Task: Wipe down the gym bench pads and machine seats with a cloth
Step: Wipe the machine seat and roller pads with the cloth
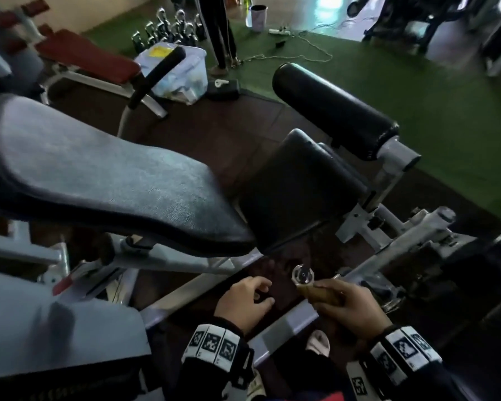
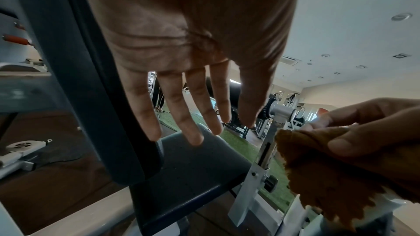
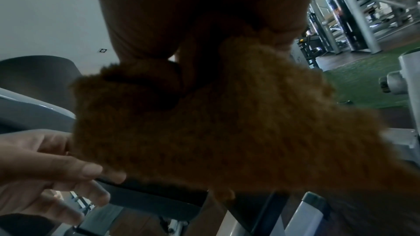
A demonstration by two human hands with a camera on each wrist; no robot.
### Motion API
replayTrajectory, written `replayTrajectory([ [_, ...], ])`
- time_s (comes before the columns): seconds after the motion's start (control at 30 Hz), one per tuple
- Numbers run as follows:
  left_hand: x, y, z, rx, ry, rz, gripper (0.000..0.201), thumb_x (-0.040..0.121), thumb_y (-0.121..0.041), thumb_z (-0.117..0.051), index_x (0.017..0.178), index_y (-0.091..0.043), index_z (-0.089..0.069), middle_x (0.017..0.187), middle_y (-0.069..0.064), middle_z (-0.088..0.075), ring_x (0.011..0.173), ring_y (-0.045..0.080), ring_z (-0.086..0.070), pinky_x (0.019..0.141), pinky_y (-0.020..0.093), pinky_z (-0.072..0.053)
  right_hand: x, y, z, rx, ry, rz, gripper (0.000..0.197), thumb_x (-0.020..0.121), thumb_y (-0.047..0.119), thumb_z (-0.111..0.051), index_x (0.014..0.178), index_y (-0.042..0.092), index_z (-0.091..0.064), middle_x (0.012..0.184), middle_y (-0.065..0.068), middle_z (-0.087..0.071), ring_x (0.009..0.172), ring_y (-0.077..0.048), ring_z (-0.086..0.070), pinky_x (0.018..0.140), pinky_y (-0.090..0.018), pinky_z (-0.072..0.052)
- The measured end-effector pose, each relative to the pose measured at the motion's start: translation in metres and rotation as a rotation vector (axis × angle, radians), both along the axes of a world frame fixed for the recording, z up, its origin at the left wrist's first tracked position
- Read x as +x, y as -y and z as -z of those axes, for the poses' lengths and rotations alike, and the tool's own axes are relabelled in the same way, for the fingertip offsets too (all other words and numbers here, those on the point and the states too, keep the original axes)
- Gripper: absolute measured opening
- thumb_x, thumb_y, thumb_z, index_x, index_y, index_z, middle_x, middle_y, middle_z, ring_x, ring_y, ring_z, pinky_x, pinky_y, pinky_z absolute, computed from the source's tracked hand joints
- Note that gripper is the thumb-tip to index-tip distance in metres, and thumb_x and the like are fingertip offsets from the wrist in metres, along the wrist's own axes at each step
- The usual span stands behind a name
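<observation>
The fuzzy brown cloth [image 1: 324, 295] is bunched in the right hand [image 1: 352, 306], whose fingers and thumb curl round it; in the right wrist view the cloth [image 3: 227, 132] hangs loose below the fist in one broad flap. The left hand [image 1: 245, 303] hovers just beside it with fingers spread and relaxed, holding nothing; in the right wrist view its fingertips [image 3: 90, 170] lie at the cloth's lower left edge, though whether they touch it I cannot tell. Both hands sit low, below the near edge of the machine's black padded seat [image 1: 298, 192] and apart from it. To the left, the long grey-black padded backrest [image 1: 99, 175] tilts up over the hands, its rounded tip meeting the seat. Beyond the seat stands one black cylindrical roller pad [image 1: 333, 111] on a grey metal arm [image 1: 394, 163]. A grey frame bar [image 1: 284, 328] runs under the two wrists. Dark floor shows open between the backrest and a red-padded bench [image 1: 87, 57] further off. I count one cloth, one seat, one backrest and one roller.
</observation>
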State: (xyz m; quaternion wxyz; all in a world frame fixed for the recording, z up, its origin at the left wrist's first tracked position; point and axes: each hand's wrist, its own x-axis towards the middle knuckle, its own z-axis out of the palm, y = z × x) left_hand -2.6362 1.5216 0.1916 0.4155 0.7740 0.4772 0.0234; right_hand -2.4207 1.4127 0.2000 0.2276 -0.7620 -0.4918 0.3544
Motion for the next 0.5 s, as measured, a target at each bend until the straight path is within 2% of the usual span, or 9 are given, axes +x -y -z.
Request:
replayTrajectory([
  [0.13,0.028,-0.019,0.005,-0.011,0.005,-0.005,0.031,0.084,-0.034,-0.066,0.115,-0.032,-0.060,0.107,-0.017,-0.063,0.094,-0.002,-0.059,0.088,0.022,-0.048,0.027,-0.021,0.001,-0.036,-0.001,-0.029,0.039,0.073,0.028,-0.077,0.110,0.033,-0.066,0.094,0.017,-0.068,0.085,0.008,-0.059,0.069,-0.001,-0.039],
  [0.3,0.071,-0.043,0.016,-0.024,0.010,-0.077,0.031,0.084,-0.034,-0.066,0.115,-0.034,-0.061,0.106,-0.018,-0.063,0.091,-0.004,-0.059,0.087,0.021,-0.049,0.072,-0.060,0.004,-0.048,0.014,-0.086,0.040,0.071,0.028,-0.077,0.108,0.037,-0.064,0.097,0.019,-0.066,0.091,0.006,-0.059,0.074,0.000,-0.037],
  [0.37,0.088,-0.052,0.021,-0.041,0.017,-0.105,0.030,0.084,-0.032,-0.067,0.114,-0.034,-0.061,0.105,-0.017,-0.063,0.090,-0.003,-0.059,0.087,0.022,-0.049,0.089,-0.076,0.008,-0.042,0.031,-0.108,0.041,0.071,0.028,-0.077,0.109,0.036,-0.065,0.098,0.017,-0.066,0.091,0.005,-0.059,0.079,-0.007,-0.041],
  [0.5,0.120,-0.071,0.034,-0.074,0.042,-0.142,0.029,0.084,-0.028,-0.068,0.112,-0.032,-0.062,0.102,-0.017,-0.061,0.091,0.000,-0.060,0.088,0.025,-0.050,0.115,-0.103,0.019,-0.049,0.032,-0.084,0.042,0.069,0.030,-0.076,0.109,0.036,-0.065,0.097,0.013,-0.066,0.091,-0.001,-0.060,0.081,-0.011,-0.042],
])
